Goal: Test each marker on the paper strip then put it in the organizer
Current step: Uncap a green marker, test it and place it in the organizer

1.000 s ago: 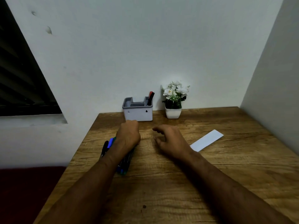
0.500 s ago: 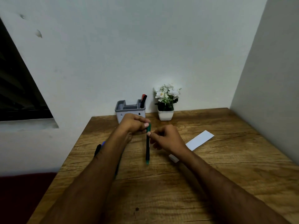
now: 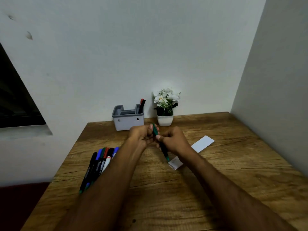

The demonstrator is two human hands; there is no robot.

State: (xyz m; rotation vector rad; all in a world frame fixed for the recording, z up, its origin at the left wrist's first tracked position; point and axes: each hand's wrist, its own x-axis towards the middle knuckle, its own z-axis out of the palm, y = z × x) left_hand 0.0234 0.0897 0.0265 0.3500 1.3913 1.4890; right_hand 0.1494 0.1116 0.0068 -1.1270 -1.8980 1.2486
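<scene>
A green marker (image 3: 164, 150) is held above the wooden table (image 3: 166, 189), tilted with its cap end up. My left hand (image 3: 141, 137) pinches the cap end at the top. My right hand (image 3: 173, 140) grips the barrel just below. Under my right wrist lies a white paper strip (image 3: 202, 143); its near end pokes out by the marker's lower tip. A bundle of several markers (image 3: 100, 162) lies at the table's left, partly hidden by my left forearm. The grey organizer (image 3: 128, 121) stands at the back with two markers (image 3: 141, 105) in its right compartment.
A small white pot of white flowers (image 3: 165, 110) stands right of the organizer against the back wall. A side wall closes off the table's right edge. The table's left edge drops to a dark red floor.
My left hand lifted a green marker from the bundle and brought it to the middle. My right hand took hold of its barrel, and the marker now tilts with both hands close together.
</scene>
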